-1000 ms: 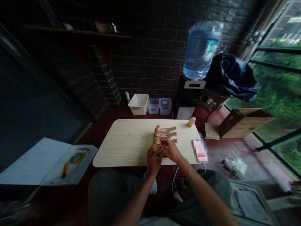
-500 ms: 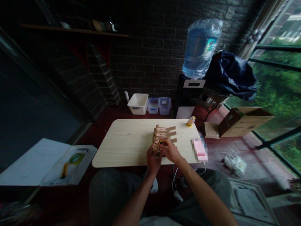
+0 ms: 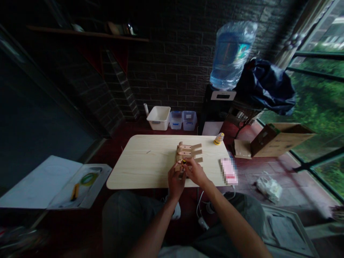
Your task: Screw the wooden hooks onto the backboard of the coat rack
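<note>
Two bare forearms reach up from the btm of view btwn the knees, over a white cord w/ an adapter (image 3: 203, 224) on the floor. L hand (image 3: 176, 181) is at the near edge of the table (image 3: 143, 172), fingertips up against the near-left side of a wooden frame (image 3: 185, 153); whether they're clamped on it or just resting, can't tell, knuckles hide it. R hand (image 3: 197, 173) comes in from the right, thumb & fingers together on a small yellow-and-black piece (image 3: 184, 161), prob. a stubby tool handle.

Key relation: that piece sits btwn the two hands, over the frame's near part, right at the R fingertips. R hand is nearer, in contact; L fingertips are just below & left, contact unclear. Long axis looks abt upright, top showing above the fingers, lower end hidden, so exact tilt n/a. Frame's strips run L–R, at right angles to it, w/ right ends sticking out past the base.

Farther: pink blurred item (image 3: 229, 171) near the table's right edge, well apart from the hands; thin sliver (image 3: 148, 152) lying left of the frame; clear bottle w/ yellow base (image 3: 219, 139) at the far right corner. Beyond the table: white bin (image 3: 159, 118), two clear bins, water dispenser (image 3: 223, 95) by the dark brick wall.
</note>
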Action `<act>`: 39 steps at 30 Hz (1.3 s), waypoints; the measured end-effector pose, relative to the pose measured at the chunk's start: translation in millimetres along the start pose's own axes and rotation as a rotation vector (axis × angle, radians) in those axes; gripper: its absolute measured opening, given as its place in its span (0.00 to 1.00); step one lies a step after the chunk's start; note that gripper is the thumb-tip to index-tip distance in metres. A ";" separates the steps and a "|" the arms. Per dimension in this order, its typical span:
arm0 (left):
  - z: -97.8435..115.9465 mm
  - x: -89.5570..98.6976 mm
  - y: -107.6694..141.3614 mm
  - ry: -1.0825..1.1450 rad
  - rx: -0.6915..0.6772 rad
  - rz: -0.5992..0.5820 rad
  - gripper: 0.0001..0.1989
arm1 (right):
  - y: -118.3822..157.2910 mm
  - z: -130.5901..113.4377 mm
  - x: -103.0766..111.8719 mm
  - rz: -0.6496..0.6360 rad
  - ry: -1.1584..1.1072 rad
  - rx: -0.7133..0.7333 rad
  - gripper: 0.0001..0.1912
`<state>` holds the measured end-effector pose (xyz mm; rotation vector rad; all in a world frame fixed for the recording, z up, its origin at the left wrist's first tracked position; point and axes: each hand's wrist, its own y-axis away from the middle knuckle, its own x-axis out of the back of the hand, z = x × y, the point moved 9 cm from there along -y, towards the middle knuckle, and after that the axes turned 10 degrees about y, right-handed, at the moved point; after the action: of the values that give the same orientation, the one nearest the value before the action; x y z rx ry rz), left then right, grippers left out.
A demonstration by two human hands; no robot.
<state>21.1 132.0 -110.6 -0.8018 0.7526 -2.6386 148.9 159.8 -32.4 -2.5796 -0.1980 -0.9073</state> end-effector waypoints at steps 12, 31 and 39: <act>0.9 2.0 -0.6 0.005 -0.003 0.010 0.14 | 0.5 -5.3 5.7 0.068 -0.014 0.049 0.19; 0.4 2.2 -0.4 0.027 -0.004 0.007 0.15 | -10.8 -7.5 -0.2 0.095 -0.020 0.084 0.14; 2.6 3.4 -2.0 0.024 -0.004 0.016 0.15 | -2.7 -15.5 1.9 0.014 -0.038 0.090 0.21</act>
<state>19.7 131.3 -106.2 -0.7635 0.7678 -2.6377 140.8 155.9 -19.3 -2.5139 -0.2261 -0.8253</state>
